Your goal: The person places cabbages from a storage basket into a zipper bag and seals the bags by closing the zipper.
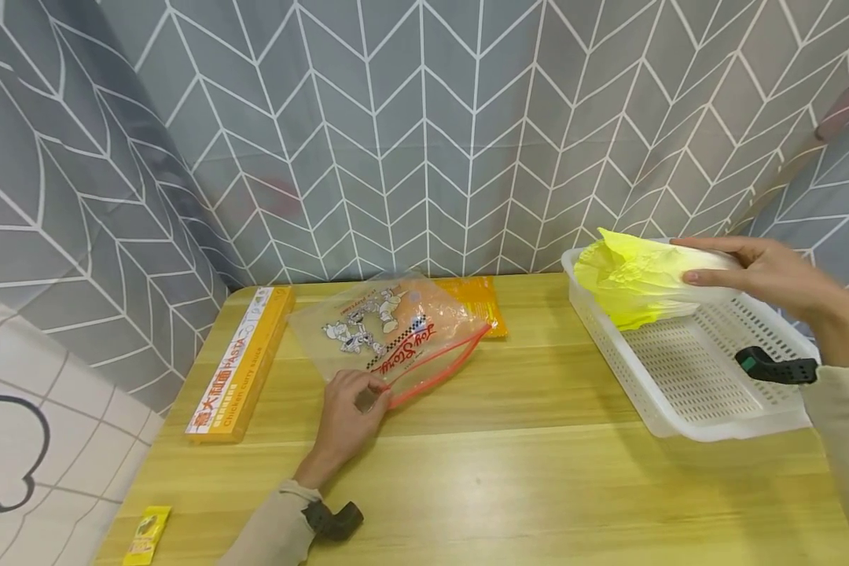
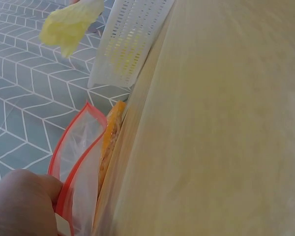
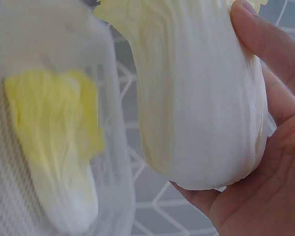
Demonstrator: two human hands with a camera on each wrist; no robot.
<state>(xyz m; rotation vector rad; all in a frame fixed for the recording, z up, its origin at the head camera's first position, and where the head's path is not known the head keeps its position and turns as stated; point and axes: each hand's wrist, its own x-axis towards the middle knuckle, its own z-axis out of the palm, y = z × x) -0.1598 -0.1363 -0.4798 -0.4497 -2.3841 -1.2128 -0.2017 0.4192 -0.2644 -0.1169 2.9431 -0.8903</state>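
Over basket, cabbage in right fingers

We count two hands, the left hand and the right hand; of cabbage we see two pieces, one held piece and one lying piece; there is one white basket, one clear zip bag, one pasta box, one orange packet and one small yellow packet; we find also two black wrist devices and one wooden table
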